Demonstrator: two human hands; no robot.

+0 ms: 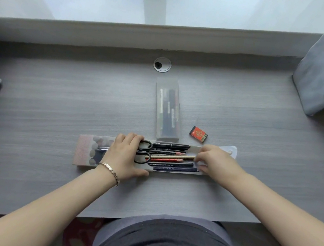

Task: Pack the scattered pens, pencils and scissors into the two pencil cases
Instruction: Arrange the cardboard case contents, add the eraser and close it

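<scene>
Head view: near pencil case (84,149) lying crosswise on desk (56,97), crammed with scissors (142,151), pens and pencils (173,157). Left hand (125,157) flat, pressing scissors and case, clasping nothing. Right hand (214,161) pinching wooden pencil's end beside open flap (232,151). Best nudged level, tips tucked under flap before closing. Second case (168,111) filled, behind; eraser (198,134) loose.

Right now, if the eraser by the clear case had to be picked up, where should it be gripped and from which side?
Grip the eraser across its two long sides, coming straight down from above. It lies flat on the desk, a small block turned at a slant, so the fingers must turn to match. It sits apart from the clear case and both hands, leaving room either side.
</scene>
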